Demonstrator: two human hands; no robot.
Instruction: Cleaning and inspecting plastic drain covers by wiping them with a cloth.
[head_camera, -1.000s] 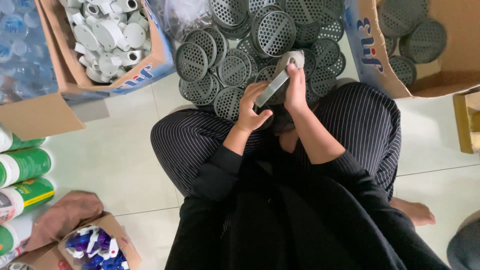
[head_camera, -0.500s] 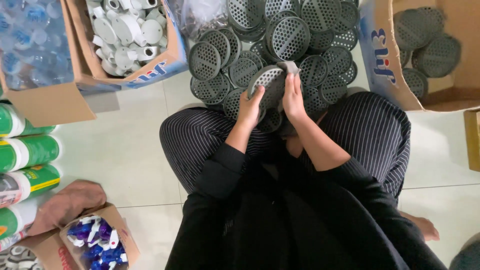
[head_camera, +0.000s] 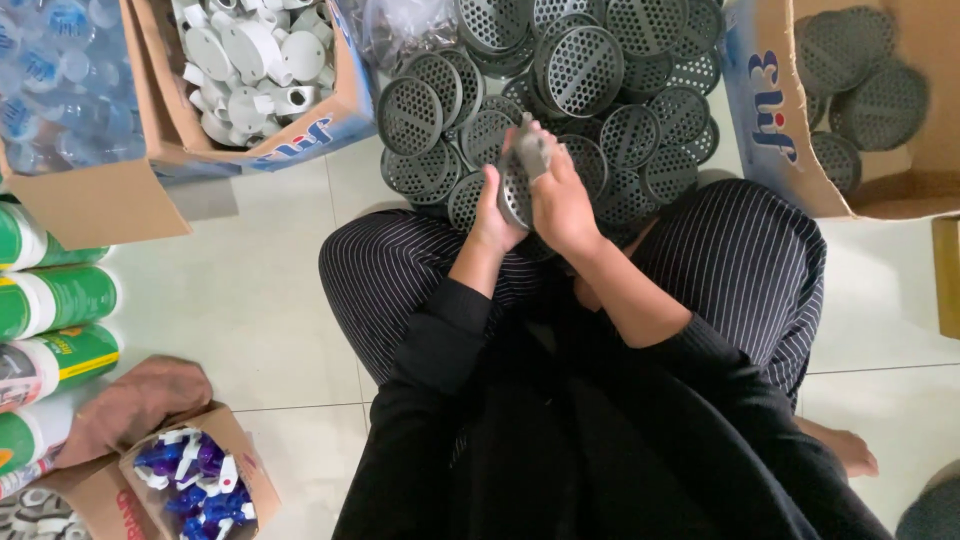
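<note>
I have both hands on one grey disc over my lap: left hand cups its edge, right hand has fingers clamped across the top. A loose pinch could drop it into the pile.

Person wearing dark, plain clothing

The person is wearing a black long-sleeved top with cuffs pushed up the forearms, dark trousers showing thin white pinstripes, and going barefoot.
</note>
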